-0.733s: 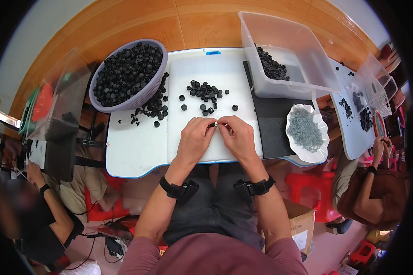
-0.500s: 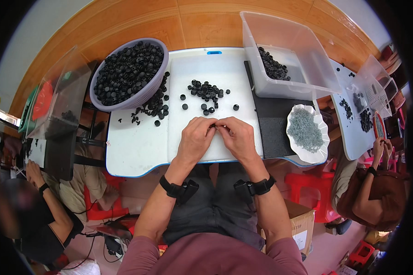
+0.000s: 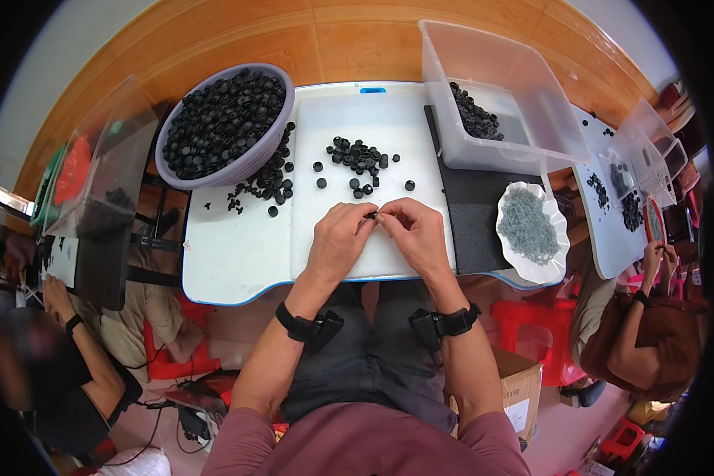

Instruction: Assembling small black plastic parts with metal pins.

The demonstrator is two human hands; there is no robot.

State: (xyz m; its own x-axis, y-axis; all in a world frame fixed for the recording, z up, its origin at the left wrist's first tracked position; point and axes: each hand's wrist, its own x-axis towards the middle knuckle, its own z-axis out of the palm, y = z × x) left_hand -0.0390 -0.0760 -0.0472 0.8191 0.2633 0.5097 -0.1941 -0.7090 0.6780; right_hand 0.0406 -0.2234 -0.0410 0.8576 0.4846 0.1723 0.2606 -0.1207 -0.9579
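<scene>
My left hand and my right hand meet at the front of the white table. Pinched between the fingertips of both is a small black part, mostly covered by the fingers, so its exact shape is hard to make out. Just beyond my hands lies a loose cluster of small round black caps, with several single ones scattered nearer to me. The caps rest on a white mat that covers the middle of the table.
At the left a tilted purple basket is heaped with black caps; more spill beside it. A clear plastic bin holding black pieces stands right on a black mat. Nearer is a white scalloped dish of thin grey-green pieces. People work on both sides.
My right hand has shifted slightly right, and its fingers have opened a little away from the left ones. The small black part stays at the fingertips.
</scene>
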